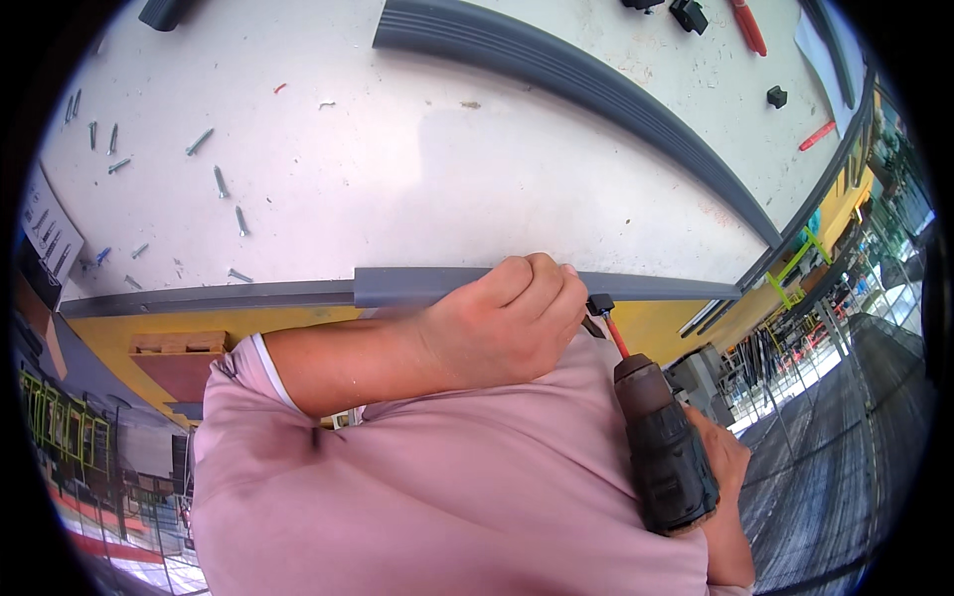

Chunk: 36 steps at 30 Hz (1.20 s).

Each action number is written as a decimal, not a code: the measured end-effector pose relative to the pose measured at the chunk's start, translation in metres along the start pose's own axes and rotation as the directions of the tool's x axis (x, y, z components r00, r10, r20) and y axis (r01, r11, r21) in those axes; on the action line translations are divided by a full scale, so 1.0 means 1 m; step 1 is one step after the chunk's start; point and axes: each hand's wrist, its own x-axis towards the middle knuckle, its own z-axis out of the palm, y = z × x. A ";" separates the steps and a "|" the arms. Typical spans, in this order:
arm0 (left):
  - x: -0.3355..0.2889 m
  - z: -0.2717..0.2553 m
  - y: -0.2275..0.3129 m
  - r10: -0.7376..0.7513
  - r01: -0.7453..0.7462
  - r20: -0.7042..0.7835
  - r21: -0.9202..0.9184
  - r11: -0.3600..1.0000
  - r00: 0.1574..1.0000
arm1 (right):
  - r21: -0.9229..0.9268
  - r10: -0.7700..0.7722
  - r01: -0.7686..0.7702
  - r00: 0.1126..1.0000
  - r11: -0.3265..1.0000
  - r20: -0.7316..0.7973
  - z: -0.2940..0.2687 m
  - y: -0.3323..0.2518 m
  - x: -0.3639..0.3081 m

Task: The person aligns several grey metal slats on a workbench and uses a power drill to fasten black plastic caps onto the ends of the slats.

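My right hand (728,452) grips a black cordless drill (661,447) upright, close to my body at the right. A red driver bit (617,336) rises from its chuck, and the tip meets a small black block (600,305). Just left of that block, my left hand (522,316) is closed with its fingers curled together; what they hold, if anything, is hidden. The left hand is over a grey profile strip (402,285) that lies along the near table edge and covers part of it.
A long ribbed grey profile (586,99) stretches across the white table (417,179). Several loose screws (220,182) are scattered at the left. Red pens (748,28) and small black fittings (777,96) lie at the far right. A printed sheet (50,223) is at the left edge.
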 end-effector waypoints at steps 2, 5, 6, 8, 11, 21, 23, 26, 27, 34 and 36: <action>0.000 0.001 -0.001 0.004 -0.004 -0.007 -0.012 1.000 1.000 | -0.032 -0.102 0.102 0.995 0.994 0.000 -0.005 -0.005 0.005; 0.000 0.001 0.001 -0.002 0.002 -0.011 -0.004 1.000 1.000 | -0.055 -0.136 0.133 0.989 0.990 -0.049 -0.003 -0.008 0.011; 0.000 0.001 0.001 0.000 0.000 -0.008 0.001 1.000 1.000 | -0.062 -0.118 0.114 0.990 0.992 -0.078 -0.002 -0.009 0.012; 0.000 0.001 0.000 -0.002 0.002 -0.012 0.004 1.000 1.000 | -0.094 -0.160 0.155 0.986 0.983 -0.051 -0.006 -0.002 0.012; 0.000 0.001 0.001 -0.010 0.010 -0.014 0.002 1.000 1.000 | -0.126 -0.204 0.195 0.977 0.973 -0.058 -0.007 0.000 0.013; -0.001 0.005 0.005 -0.005 0.007 -0.045 0.035 0.999 0.999 | -0.170 -0.334 0.338 0.941 0.926 0.052 -0.018 0.013 0.019; -0.001 0.006 0.004 -0.001 0.003 -0.055 0.034 0.999 0.998 | -0.204 -0.302 0.311 0.951 0.928 0.074 -0.020 0.005 0.022; -0.002 0.008 0.000 -0.002 0.004 -0.069 0.036 0.999 0.998 | -0.208 -0.280 0.303 0.951 0.930 0.131 -0.025 0.005 0.021; -0.003 0.008 0.002 -0.002 0.005 -0.074 0.048 0.999 0.997 | -0.202 -0.278 0.305 0.948 0.931 0.154 -0.027 0.006 0.020; -0.006 0.007 0.006 -0.006 0.008 -0.058 0.048 0.999 0.998 | -0.246 -0.373 0.388 0.922 0.888 0.106 -0.031 -0.005 0.031; -0.005 0.010 0.002 -0.030 0.034 -0.064 0.071 0.997 0.998 | -0.256 -0.393 0.414 0.910 0.874 0.130 -0.037 -0.008 0.035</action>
